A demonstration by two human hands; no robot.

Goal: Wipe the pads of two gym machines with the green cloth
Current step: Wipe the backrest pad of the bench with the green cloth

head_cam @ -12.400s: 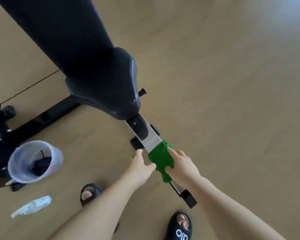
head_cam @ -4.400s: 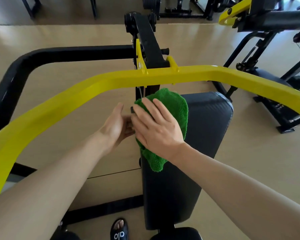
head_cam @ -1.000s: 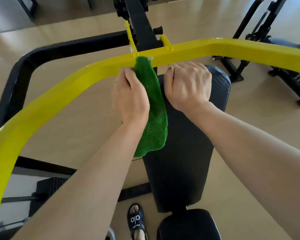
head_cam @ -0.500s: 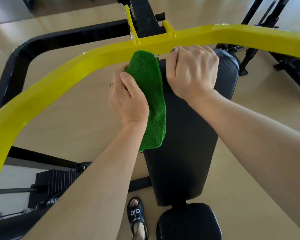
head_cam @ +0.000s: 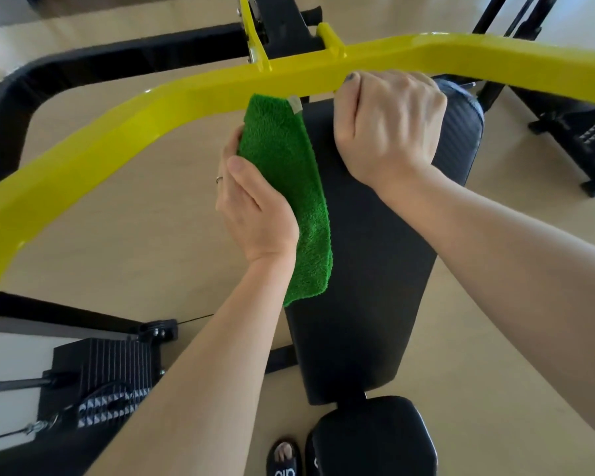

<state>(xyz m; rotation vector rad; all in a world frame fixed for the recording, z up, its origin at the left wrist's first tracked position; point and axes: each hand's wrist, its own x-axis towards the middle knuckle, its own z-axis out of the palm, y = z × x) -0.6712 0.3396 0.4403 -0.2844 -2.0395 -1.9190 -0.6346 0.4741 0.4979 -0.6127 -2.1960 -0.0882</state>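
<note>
The green cloth [head_cam: 289,187] lies folded along the left edge of the long black back pad [head_cam: 368,269] of a gym machine. My left hand [head_cam: 255,207] grips the cloth against that edge, thumb on top. My right hand [head_cam: 385,125] is curled over the top of the same pad, just under the yellow bar [head_cam: 152,111]; its fingertips are hidden. A smaller black seat pad [head_cam: 371,438] sits below the back pad.
The yellow bar crosses the view above the pad on a black frame [head_cam: 117,60]. A weight stack [head_cam: 100,379] with cables stands at lower left. Another black machine [head_cam: 571,132] is at the right. A sandalled foot [head_cam: 284,462] stands on the wooden floor.
My left hand has slid the cloth down the pad's left edge, away from the yellow bar. My right hand stays on the pad's top. The view has tilted down slightly.
</note>
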